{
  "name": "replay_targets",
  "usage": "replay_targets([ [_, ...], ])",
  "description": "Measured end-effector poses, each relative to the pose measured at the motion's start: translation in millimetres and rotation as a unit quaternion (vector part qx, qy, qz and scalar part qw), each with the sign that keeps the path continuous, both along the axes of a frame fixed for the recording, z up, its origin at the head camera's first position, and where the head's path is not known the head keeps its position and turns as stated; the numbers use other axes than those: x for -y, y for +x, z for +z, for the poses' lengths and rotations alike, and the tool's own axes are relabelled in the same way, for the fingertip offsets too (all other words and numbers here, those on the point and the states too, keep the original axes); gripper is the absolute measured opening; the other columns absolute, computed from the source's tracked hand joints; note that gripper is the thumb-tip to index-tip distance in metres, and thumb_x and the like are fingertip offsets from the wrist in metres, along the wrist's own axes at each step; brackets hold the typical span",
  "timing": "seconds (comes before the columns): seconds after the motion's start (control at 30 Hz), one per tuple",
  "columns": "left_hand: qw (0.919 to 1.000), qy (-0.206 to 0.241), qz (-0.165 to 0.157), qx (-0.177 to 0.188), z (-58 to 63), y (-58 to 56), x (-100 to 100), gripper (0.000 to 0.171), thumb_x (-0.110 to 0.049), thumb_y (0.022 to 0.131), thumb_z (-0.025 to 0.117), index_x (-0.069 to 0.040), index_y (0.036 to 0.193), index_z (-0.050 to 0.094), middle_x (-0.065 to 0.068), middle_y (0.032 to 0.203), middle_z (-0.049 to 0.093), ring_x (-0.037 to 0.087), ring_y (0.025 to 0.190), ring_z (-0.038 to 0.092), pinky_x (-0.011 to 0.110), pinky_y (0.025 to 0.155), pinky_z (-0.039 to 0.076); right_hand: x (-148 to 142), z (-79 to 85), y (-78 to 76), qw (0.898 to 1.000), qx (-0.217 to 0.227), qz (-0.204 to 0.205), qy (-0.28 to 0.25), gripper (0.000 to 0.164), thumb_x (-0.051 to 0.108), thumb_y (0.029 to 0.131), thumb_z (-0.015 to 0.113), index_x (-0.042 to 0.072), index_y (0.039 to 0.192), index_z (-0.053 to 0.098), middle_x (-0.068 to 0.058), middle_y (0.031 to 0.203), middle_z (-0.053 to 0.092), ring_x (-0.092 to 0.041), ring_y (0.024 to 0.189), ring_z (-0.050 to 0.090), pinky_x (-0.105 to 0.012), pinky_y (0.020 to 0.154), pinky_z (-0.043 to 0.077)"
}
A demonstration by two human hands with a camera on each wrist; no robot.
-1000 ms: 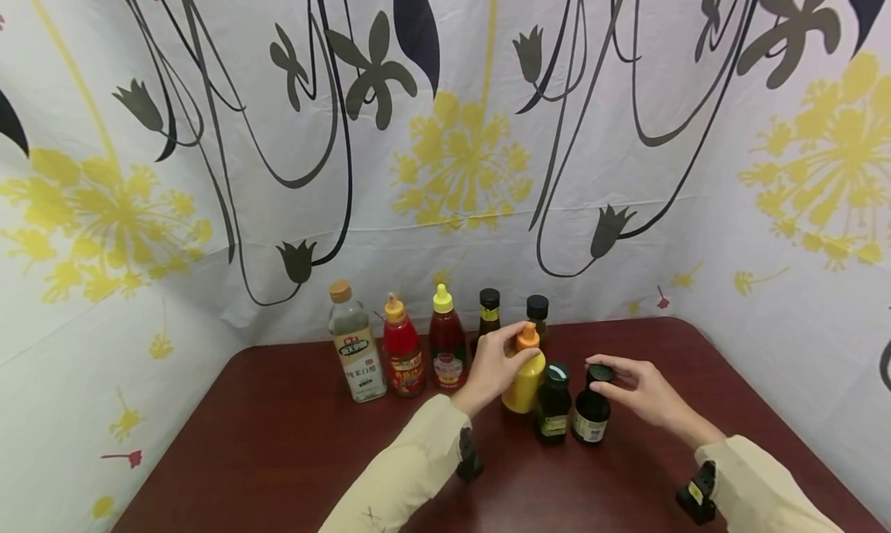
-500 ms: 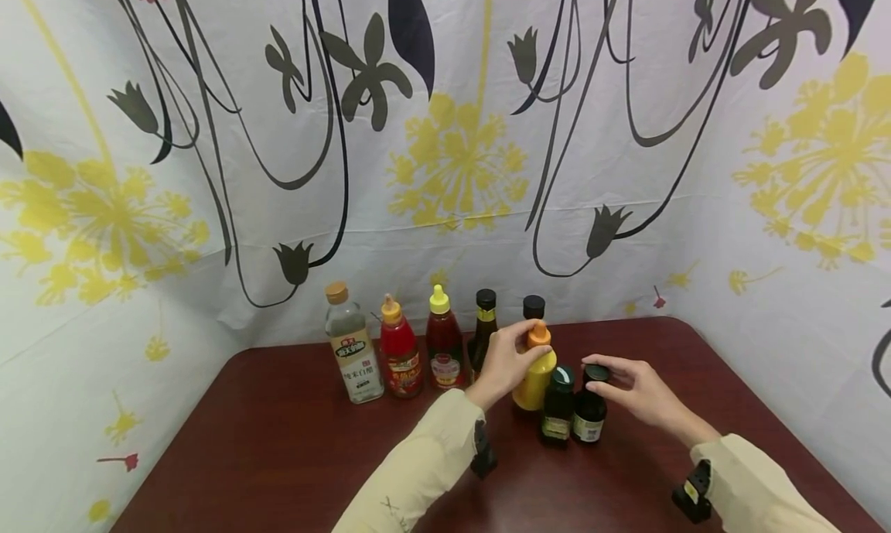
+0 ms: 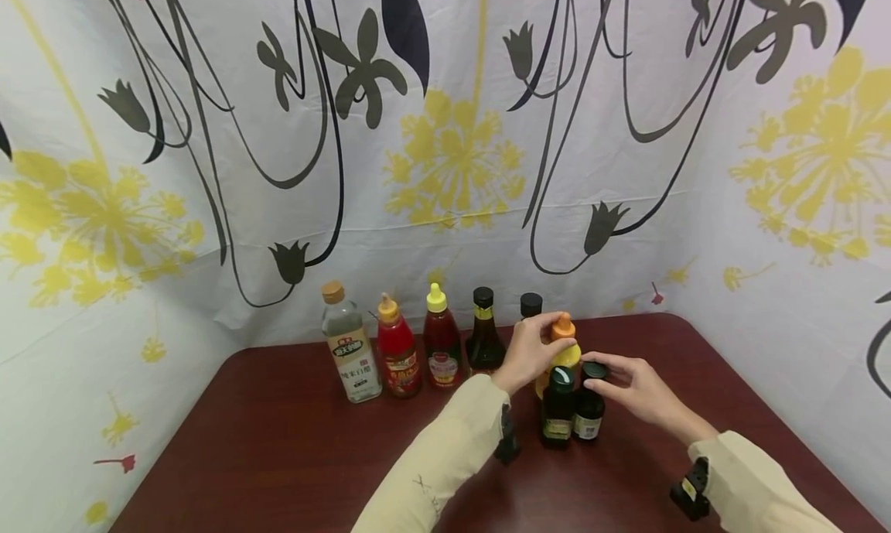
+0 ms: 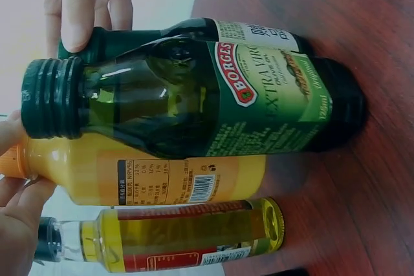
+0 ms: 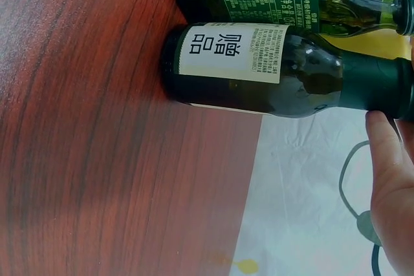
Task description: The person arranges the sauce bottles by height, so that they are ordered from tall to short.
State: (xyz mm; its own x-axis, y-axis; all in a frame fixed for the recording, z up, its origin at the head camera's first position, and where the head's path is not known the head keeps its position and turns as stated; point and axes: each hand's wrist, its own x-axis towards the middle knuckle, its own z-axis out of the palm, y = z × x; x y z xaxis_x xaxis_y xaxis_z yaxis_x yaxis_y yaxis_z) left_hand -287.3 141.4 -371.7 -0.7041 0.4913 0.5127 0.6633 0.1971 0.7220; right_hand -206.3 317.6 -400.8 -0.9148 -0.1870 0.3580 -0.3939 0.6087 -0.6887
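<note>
My left hand (image 3: 532, 353) pinches the orange cap of a yellow squeeze bottle (image 4: 81, 171), which stands upright behind two small dark bottles. My right hand (image 3: 639, 390) holds the neck of a small dark bottle (image 5: 233, 59) with a dark green cap and a white label. Close on its left is a green olive oil bottle (image 4: 162, 98), touched by neither hand. Behind the left hand stands a yellow oil bottle with a black cap (image 4: 174, 240), mostly hidden in the head view.
Left of the hands, a back row holds a clear vinegar bottle (image 3: 353, 355), a red sauce bottle (image 3: 400, 355), a darker red sauce bottle (image 3: 442, 343) and a brown bottle (image 3: 485, 346). The dark red table (image 3: 299, 456) meets a patterned cloth (image 3: 390, 262) behind.
My left hand has moved the yellow squeeze bottle right, behind the two small dark bottles. Those two now stand closer together. The brown bottle has come into fuller view.
</note>
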Motion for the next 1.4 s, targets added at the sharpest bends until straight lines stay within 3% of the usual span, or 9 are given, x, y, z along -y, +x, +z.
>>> replay_targets([
  [0.63, 0.9964, -0.079, 0.02, -0.022, -0.3, -23.2, -21, 0.033, -0.013, 0.079, 0.066, -0.005, 0.11, 0.058, 0.005, 0.103, 0.061, 0.007, 0.089, 0.058, 0.01, 0.072, 0.043, -1, 1.9, -0.2, 1.0, 0.009, -0.011, 0.0, 0.038, 0.022, 0.084, 0.062, 0.002, 0.116, 0.056, -0.015, 0.117, 0.055, 0.003, 0.104, 0.045, -0.045, 0.083, 0.043],
  [0.9, 0.9935, -0.108, 0.038, -0.004, -4.4, -26.8, -24, 0.032, -0.012, 0.08, 0.065, -0.006, 0.11, 0.056, 0.005, 0.103, 0.06, 0.009, 0.089, 0.058, 0.01, 0.069, 0.044, -1, -1.7, -1.9, 1.0, 0.004, -0.006, -0.004, 0.038, 0.02, 0.084, 0.062, 0.001, 0.117, 0.056, -0.014, 0.116, 0.055, 0.005, 0.104, 0.044, -0.045, 0.083, 0.043],
  [1.13, 0.9926, -0.099, 0.063, 0.032, -10.7, -28.0, -30, 0.032, -0.011, 0.081, 0.063, -0.008, 0.111, 0.054, 0.005, 0.104, 0.06, 0.011, 0.091, 0.058, 0.014, 0.07, 0.045, 0, -2.9, -1.2, 1.0, 0.002, -0.011, -0.004, 0.038, 0.02, 0.084, 0.062, 0.003, 0.117, 0.056, -0.014, 0.117, 0.055, 0.0, 0.105, 0.046, -0.046, 0.083, 0.043],
  [1.4, 0.9873, -0.124, 0.094, 0.032, -8.9, -29.9, -41, 0.031, -0.011, 0.082, 0.063, -0.012, 0.11, 0.049, 0.006, 0.099, 0.061, 0.012, 0.083, 0.06, 0.017, 0.065, 0.046, 0, -2.3, -1.1, 1.0, 0.006, -0.012, -0.011, 0.038, 0.021, 0.083, 0.062, 0.002, 0.117, 0.056, -0.014, 0.117, 0.055, 0.003, 0.105, 0.045, -0.046, 0.083, 0.042],
])
